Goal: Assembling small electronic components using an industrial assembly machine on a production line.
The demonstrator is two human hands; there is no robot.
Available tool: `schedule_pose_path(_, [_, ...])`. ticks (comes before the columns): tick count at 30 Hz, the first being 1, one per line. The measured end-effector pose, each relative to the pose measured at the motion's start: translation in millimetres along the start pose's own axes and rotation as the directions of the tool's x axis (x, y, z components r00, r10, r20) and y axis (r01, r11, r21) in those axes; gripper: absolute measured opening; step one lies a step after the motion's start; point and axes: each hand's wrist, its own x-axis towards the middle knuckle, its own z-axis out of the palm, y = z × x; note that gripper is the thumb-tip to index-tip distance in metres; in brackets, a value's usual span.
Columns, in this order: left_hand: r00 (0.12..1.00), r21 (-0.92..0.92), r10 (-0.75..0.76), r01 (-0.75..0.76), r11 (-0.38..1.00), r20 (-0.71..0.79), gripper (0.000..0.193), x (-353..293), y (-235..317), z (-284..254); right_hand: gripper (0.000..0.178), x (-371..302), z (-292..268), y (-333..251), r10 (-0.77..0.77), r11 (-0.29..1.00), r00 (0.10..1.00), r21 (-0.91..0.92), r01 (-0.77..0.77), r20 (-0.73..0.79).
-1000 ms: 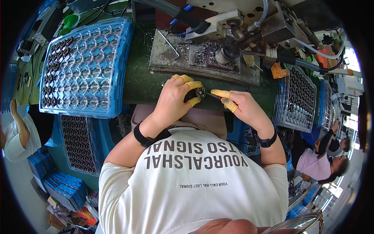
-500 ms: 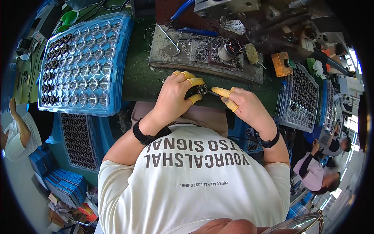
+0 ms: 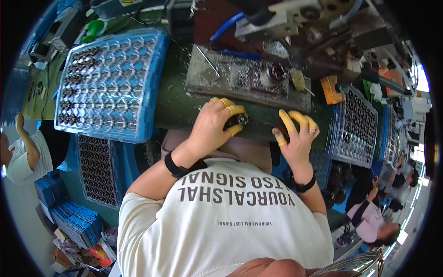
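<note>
In my left hand (image 3: 214,122) is a small dark round part with a toothed, metallic-looking face (image 3: 241,120), gripped between thumb and fingers. Yellow finger cots cover several of its fingertips. My right hand (image 3: 297,134) is a short way to the right of the part, also in yellow finger cots. Its thumb and fingers curve around a dark shape, whose kind I cannot make out. Both hands are over the near edge of the green bench, in front of a metal plate (image 3: 198,83) strewn with shavings.
At left, a clear tray (image 3: 99,92) in a blue frame holds dark parts in some of its cells. Another filled tray (image 3: 98,171) is below it. A metal machine (image 3: 277,21) overhangs the plate; an orange block (image 3: 332,90) and a parts tray (image 3: 354,127) stand right.
My right hand has drawn away to the right from the dark round part, and its fingers have spread. My left hand still holds the part. The whole view has shifted slightly.
</note>
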Motion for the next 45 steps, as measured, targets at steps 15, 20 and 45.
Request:
schedule_pose_path(15, [0.833,0.543,-0.268,0.526,0.654,-0.485,0.028,-64,-57,-246,0.044,24,19,-56,0.018,0.937,0.998,0.348,-0.04,0.066])
schedule_pose_path(20, [0.792,0.7,-0.299,0.61,0.372,-0.532,0.044,-153,-144,-317,0.044,39,16,-54,0.035,0.863,0.999,0.504,-0.032,0.004])
schedule_pose_path(45, [0.641,0.17,-0.554,0.721,0.672,-0.531,0.043,-114,-127,-268,0.034,-128,-61,206,0.778,0.626,0.609,0.269,-0.732,-0.154])
